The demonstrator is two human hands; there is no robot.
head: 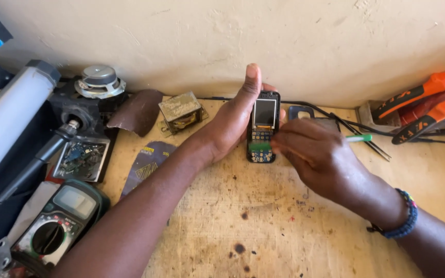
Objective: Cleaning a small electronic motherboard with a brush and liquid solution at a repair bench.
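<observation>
A: Far left first?

B: Green multimeter (57,221) at the bench edge, a loose circuit board (81,157) above it, a bare speaker (99,81) by the wall. Then a small rusty transformer (181,112). All well apart from the hands.

A: And the left hand (233,123)?

B: Mostly open, fingers stretched up along the left side and back of the small phone (262,128). Propping it rather than clamping it. Thumb hidden, so cannot tell how firm the hold is.

A: Where exactly is the phone?

B: Mid-bench near the wall, lower end on the wooden bench (263,226). Front cover off, screen and bare keypad board facing up.

A: Right hand (315,154)?

B: Fingers pinched shut on 1 thin green-handled tool (359,138), its green tip lying on the keypad board. Beaded bracelet (405,216) at the wrist.

A: Step in hand?

B: Judging by the contact, working over the exposed keypad contacts, maybe brushing.

A: Needed for any further stroke?

B: Probably a steady prop from the left and light pressure from the right, so the board stays put.

A: Further right?

B: Tweezers (372,146) just beyond the tool, orange-handled tools (423,103) against the wall.
</observation>
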